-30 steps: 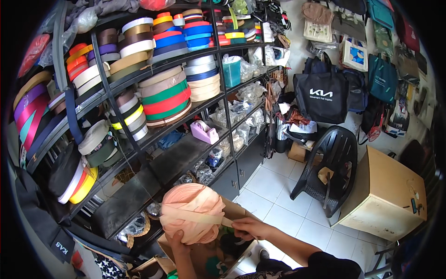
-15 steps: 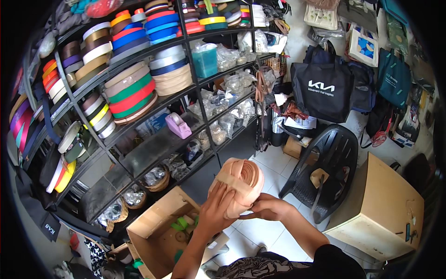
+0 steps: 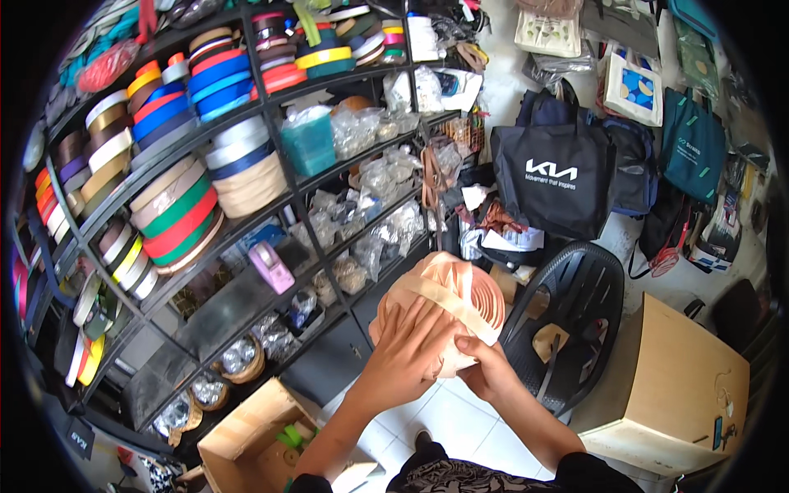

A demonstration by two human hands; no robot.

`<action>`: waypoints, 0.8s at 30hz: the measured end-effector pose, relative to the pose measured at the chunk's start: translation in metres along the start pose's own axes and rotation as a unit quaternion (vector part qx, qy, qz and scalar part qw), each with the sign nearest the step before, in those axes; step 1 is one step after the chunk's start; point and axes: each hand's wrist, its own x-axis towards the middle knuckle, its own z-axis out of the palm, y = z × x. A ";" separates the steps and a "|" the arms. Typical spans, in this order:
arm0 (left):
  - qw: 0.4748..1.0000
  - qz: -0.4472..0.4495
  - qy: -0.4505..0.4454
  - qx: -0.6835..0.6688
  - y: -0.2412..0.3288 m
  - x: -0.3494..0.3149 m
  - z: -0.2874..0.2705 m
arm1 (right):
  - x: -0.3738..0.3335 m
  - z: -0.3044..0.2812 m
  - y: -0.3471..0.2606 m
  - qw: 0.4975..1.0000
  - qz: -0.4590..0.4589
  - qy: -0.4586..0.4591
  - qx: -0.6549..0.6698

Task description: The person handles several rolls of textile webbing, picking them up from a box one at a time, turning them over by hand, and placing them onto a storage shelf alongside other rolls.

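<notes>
A thick roll of peach-coloured strap is held up in front of me, with a paler beige band across it. Its coiled side faces right and slightly up. My left hand lies over the near left part of the roll, fingers spread across it. From the lower right, my right hand grips the roll, thumb on the near face and the other fingers mostly hidden beneath. Both hands bear on this one roll, well above the floor.
Black shelving with coloured strap rolls and bagged parts fills the left. An open cardboard box stands below it. A black plastic chair and a light wooden cabinet are at right. Black bags hang on the wall.
The roll has come up and to the right, tilting so more of its coiled side shows. Both hands moved with it. The view has shifted, and shelves and box sit farther left.
</notes>
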 end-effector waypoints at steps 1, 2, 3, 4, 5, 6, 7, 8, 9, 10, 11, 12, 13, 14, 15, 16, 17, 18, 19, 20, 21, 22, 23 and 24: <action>0.999 -0.001 -0.047 -0.015 -0.002 0.012 -0.009 | 0.012 -0.007 -0.005 1.000 -0.008 -0.001 0.000; 0.999 0.006 -0.045 -0.012 -0.012 0.023 -0.008 | 0.027 -0.014 -0.008 1.000 -0.009 -0.002 0.014; 0.994 0.002 -0.045 -0.100 -0.024 0.034 -0.006 | 0.043 -0.021 -0.012 1.000 -0.008 -0.003 0.029; 0.982 -0.009 -0.045 -0.183 -0.038 0.040 -0.004 | 0.062 -0.026 -0.016 0.999 -0.008 -0.009 0.031; 0.988 0.014 -0.016 -0.151 -0.060 0.047 0.001 | 0.082 -0.030 -0.021 0.999 -0.004 -0.018 0.049; 0.988 0.013 -0.020 -0.154 -0.073 0.057 0.007 | 0.096 -0.036 -0.024 0.998 0.001 -0.018 0.068; 0.991 -0.004 0.015 -0.133 -0.088 0.070 0.013 | 0.114 -0.039 -0.035 0.996 0.008 -0.030 0.078; 0.992 -0.020 0.050 -0.112 -0.103 0.084 0.019 | 0.134 -0.049 -0.043 0.997 0.008 -0.044 0.066; 0.996 -0.002 0.026 -0.091 -0.119 0.099 0.020 | 0.149 -0.046 -0.049 0.997 -0.019 -0.050 0.053; 0.996 -0.007 0.026 -0.091 -0.134 0.115 0.023 | 0.171 -0.043 -0.060 0.996 -0.048 -0.063 0.033; 0.997 0.002 0.035 -0.070 -0.148 0.128 0.026 | 0.192 -0.044 -0.069 0.996 -0.051 -0.065 0.035; 0.998 0.011 0.044 -0.049 -0.162 0.142 0.030 | 0.213 -0.045 -0.079 0.996 -0.054 -0.066 0.037; 0.998 0.006 0.052 -0.043 -0.175 0.156 0.032 | 0.232 -0.044 -0.091 0.995 -0.045 -0.083 0.040; 0.998 0.003 0.052 -0.045 -0.190 0.172 0.036 | 0.252 -0.041 -0.101 0.993 -0.063 -0.094 0.036; 0.997 0.007 0.069 -0.039 -0.205 0.187 0.040 | 0.272 -0.040 -0.112 0.993 -0.072 -0.090 0.025; 0.996 0.011 0.086 -0.031 -0.217 0.200 0.041 | 0.290 -0.037 -0.121 0.993 -0.081 -0.088 0.016; 0.994 0.011 0.106 -0.012 -0.226 0.215 0.043 | 0.309 -0.034 -0.134 0.991 -0.086 -0.105 0.015; 0.994 0.008 0.104 -0.012 -0.239 0.229 0.048 | 0.330 -0.036 -0.143 0.988 -0.089 -0.124 0.024; 0.990 0.029 0.135 0.011 -0.252 0.246 0.055 | 0.351 -0.036 -0.157 0.985 -0.096 -0.142 0.029; 0.985 0.047 0.165 0.037 -0.263 0.261 0.059 | 0.372 -0.034 -0.169 0.981 -0.100 -0.162 0.035; 0.983 0.034 0.174 0.054 -0.271 0.274 0.059 | 0.392 -0.031 -0.179 0.982 -0.111 -0.154 0.023; 0.983 0.030 0.174 0.054 -0.283 0.289 0.063 | 0.413 -0.028 -0.190 0.982 -0.123 -0.145 0.010; 0.975 0.024 0.201 0.086 -0.294 0.302 0.063 | 0.435 -0.023 -0.200 0.976 -0.122 -0.179 0.012; 0.966 0.018 0.228 0.118 -0.305 0.314 0.063 | 0.454 -0.018 -0.212 0.972 -0.105 -0.209 0.020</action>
